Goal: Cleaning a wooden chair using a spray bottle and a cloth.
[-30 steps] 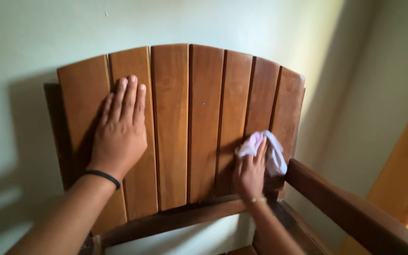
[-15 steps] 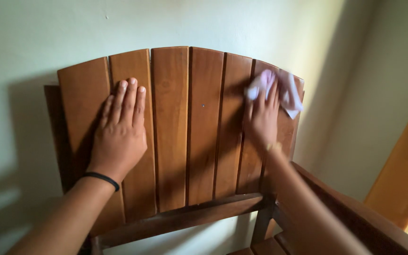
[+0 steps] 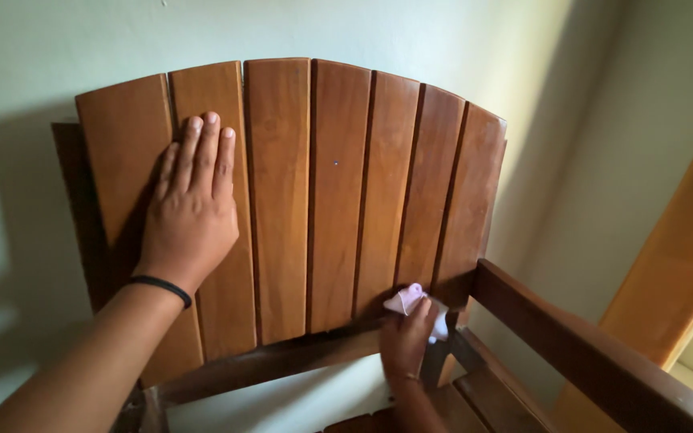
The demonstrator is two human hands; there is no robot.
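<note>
A wooden chair's slatted backrest stands against a pale wall. My left hand lies flat on the slats at the left, fingers together and pointing up, a black band on its wrist. My right hand presses a small pale pink cloth against the bottom ends of the slats at the right, close to the lower crossbar.
A dark wooden armrest runs from the backrest toward the lower right. Seat slats show at the bottom. A light wooden panel leans at the far right. The pale wall is behind the chair.
My right hand with the cloth went from the slats' lower part up to their top right edge, then down to their bottom ends. The left hand stayed flat in place.
</note>
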